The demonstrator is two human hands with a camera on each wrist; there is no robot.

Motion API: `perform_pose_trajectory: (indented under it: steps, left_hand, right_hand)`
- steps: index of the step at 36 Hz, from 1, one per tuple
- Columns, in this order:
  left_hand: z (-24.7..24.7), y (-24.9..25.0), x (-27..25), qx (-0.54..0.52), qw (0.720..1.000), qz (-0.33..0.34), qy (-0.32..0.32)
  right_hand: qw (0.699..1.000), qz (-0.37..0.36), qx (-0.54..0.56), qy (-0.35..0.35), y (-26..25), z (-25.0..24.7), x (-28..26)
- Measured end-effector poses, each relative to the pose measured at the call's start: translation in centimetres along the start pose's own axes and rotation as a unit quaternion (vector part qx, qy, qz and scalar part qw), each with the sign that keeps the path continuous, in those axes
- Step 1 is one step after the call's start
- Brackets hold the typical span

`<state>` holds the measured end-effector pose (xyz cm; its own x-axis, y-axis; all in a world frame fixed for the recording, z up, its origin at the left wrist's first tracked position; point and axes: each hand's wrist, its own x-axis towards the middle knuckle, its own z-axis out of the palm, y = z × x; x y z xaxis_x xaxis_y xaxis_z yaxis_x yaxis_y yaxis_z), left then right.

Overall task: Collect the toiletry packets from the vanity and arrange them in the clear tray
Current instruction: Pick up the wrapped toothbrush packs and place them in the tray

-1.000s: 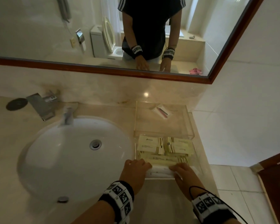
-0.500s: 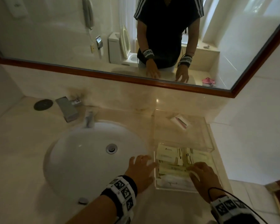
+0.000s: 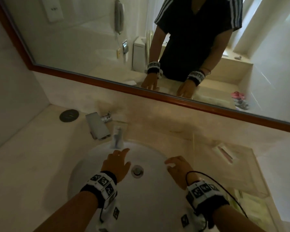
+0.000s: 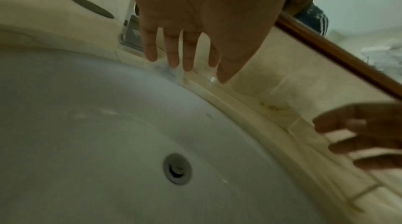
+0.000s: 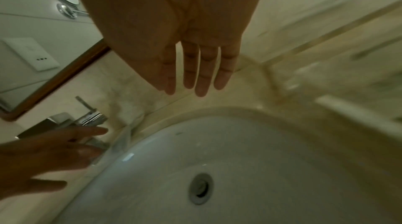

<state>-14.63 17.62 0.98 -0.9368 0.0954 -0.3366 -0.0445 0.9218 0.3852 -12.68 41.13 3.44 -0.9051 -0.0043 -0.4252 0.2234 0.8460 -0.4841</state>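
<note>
A small clear toiletry packet (image 3: 118, 136) with a dark item inside lies on the vanity at the sink's back rim, beside the faucet. My left hand (image 3: 122, 156) hovers over the basin just in front of it, fingers straight and empty; its fingertips (image 4: 172, 62) are over the blurred packet (image 4: 165, 71). To the right, my right hand (image 3: 172, 164) also hangs above the basin, open and empty. The clear tray (image 3: 213, 171) sits right of the sink with a pink toothbrush packet (image 3: 223, 152) in its far section and pale yellow packets (image 3: 244, 205) in its near section.
The white sink basin (image 3: 149, 198) with its drain (image 3: 137, 170) fills the middle. A square metal faucet (image 3: 98, 125) stands at the back left, near a black round disc (image 3: 69, 115). The wood-framed mirror (image 3: 107, 81) runs along the wall behind.
Both hands have left the tray's near section and moved left over the basin. The left hand now reaches toward the packet by the faucet. The head view has swung left.
</note>
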Motion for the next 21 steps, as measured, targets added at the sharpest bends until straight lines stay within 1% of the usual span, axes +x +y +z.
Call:
perform_pose_trajectory:
  steps: [1,3,6,9,13,17,18,20,21]
  left_hand:
    - [-0.1,-0.8,0.7,-0.003,1.000,-0.007,0.000]
    - [0.0,-2.2,2.1,-0.027,0.999,-0.019,0.002]
    - [0.2,-3.6,3.9,-0.119,0.992,-0.031,-0.008]
    - [0.3,-4.2,5.1,-0.210,0.976,-0.051,-0.003]
    - [0.7,-4.7,6.6,-0.292,0.953,-0.069,0.033]
    - [1.1,-5.7,7.8,-0.349,0.927,-0.123,0.062]
    - [1.1,-5.9,7.8,-0.354,0.924,-0.125,0.077]
    - [1.1,-6.6,8.0,-0.374,0.913,-0.120,0.113]
    - [1.0,-6.9,8.0,-0.389,0.905,-0.124,0.120]
  right_hand:
    - [1.000,0.003,0.004,-0.016,-1.4,0.5,1.3]
    - [1.000,-0.002,0.008,-0.025,-3.8,1.5,3.5]
    - [0.999,-0.017,0.008,-0.027,-6.4,3.1,6.3]
    - [0.999,-0.032,0.004,-0.023,-8.7,4.1,8.9]
    - [0.998,-0.059,0.018,0.004,-11.7,5.0,13.4]
    - [0.996,-0.087,0.018,-0.025,-14.5,5.7,18.1]
    - [0.996,-0.079,0.022,-0.030,-14.7,6.0,19.3]
    - [0.991,-0.050,0.104,-0.062,-15.4,6.9,21.2]
    - [0.991,-0.044,0.116,-0.058,-15.8,7.3,21.9]
